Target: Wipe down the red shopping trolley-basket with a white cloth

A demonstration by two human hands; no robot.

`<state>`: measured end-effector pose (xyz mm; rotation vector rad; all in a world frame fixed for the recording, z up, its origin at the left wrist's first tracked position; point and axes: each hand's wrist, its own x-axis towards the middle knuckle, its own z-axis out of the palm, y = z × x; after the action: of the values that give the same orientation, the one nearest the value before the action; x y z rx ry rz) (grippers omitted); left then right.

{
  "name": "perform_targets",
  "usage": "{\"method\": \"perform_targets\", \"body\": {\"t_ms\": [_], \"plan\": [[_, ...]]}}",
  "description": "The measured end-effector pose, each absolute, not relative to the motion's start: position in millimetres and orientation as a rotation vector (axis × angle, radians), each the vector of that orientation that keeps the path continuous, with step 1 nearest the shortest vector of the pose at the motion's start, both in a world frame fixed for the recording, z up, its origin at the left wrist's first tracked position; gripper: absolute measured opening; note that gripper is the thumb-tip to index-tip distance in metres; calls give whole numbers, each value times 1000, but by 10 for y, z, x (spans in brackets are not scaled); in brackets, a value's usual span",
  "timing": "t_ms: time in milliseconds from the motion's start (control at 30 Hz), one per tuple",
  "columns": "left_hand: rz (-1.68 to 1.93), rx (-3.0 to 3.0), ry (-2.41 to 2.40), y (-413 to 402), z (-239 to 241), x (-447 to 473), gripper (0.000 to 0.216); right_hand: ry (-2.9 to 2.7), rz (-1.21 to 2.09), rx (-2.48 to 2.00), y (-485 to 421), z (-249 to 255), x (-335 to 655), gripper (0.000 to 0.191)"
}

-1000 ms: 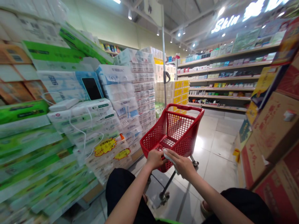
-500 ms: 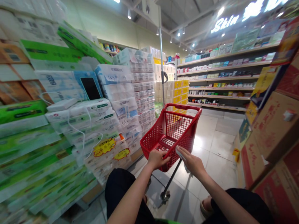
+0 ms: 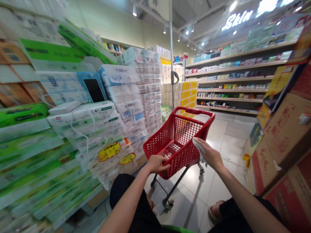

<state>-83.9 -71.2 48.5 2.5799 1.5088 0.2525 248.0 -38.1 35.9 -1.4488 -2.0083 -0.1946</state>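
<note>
The cart (image 3: 181,160) is clamped at 8 o'clock by the left hand (image 3: 155,164); at 3 o'clock, the cloth (image 3: 198,145) is gripped by the right hand (image 3: 211,156).

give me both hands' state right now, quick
Left hand: closed over the near edge of the red cart.
Right hand: holding a white cloth at the cart's side.

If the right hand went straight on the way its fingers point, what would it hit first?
Most likely the side of the red cart. The right hand holds a white wipe that may already touch it; depth is unclear.
</note>
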Motion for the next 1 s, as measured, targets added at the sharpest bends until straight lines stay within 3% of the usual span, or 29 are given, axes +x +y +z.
{"method": "perform_targets", "body": {"t_ms": [233, 400, 667, 833, 1000], "plan": [[233, 2470, 1749, -627, 563, -470, 55, -2069, -260, -1455, -317, 377, 2397, 53], [235, 2492, 1973, -629, 374, -119, 36, -2088, -240, -1471, -377, 256, 2104, 59], [224, 2520, 1976, -621, 359, -236, 35, -2354, -293, -1254, -509, 168, 1709, 61], [207, 2570, 1928, -631, 370, -352, 42, -2153, -433, -1641, -164, 444, 2261, 55], [203, 2603, 1887, -621, 379, -365, 42, -2055, -347, -1782, -132, 565, 2347, 49]]}}
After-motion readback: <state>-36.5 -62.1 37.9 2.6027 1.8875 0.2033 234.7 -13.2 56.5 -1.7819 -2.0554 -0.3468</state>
